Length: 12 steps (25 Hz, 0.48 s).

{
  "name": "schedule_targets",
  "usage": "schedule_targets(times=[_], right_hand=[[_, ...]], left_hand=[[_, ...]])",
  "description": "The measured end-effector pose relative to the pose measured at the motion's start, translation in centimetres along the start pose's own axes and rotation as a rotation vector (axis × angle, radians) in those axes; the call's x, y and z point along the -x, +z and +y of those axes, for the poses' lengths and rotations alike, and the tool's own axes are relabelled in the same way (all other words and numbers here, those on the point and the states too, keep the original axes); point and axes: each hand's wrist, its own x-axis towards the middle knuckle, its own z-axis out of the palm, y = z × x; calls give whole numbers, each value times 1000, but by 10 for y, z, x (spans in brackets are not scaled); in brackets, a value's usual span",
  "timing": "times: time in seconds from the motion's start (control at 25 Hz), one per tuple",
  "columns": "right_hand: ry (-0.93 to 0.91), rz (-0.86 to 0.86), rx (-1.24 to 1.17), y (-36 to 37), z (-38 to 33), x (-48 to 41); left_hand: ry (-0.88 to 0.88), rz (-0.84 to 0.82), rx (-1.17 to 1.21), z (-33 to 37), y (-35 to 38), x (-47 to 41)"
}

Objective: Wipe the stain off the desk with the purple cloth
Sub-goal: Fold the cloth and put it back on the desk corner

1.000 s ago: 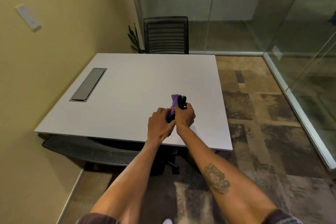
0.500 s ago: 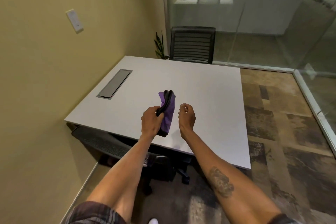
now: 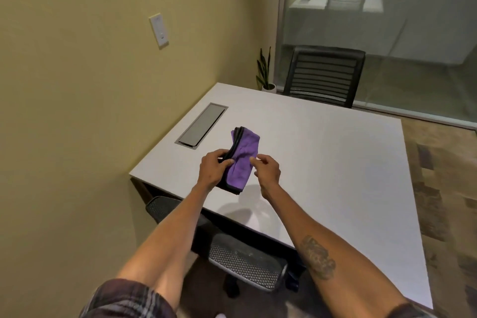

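The left hand (image 3: 214,168) now holds the folded purple cloth (image 3: 242,160) alone above the bench (image 3: 322,162), near its left edge; the right hand (image 3: 267,169) has let go, fingers (image 3: 254,160) loosely apart; wiping seems next, no stain visible.

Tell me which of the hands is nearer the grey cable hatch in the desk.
Left. The left hand, gripping the purple cloth, sits just below and right of the grey cable hatch; the right hand is farther right, beyond the cloth.
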Motion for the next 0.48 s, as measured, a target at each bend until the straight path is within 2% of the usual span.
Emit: schedule_targets(times=[0.24, 0.48], right_hand=[[121, -40, -4, 104, 19, -55], [195, -43, 65, 192, 51, -90]], left_hand=[[-96, -69, 17, -59, -56, -75], [-293, -120, 37, -125, -91, -127]])
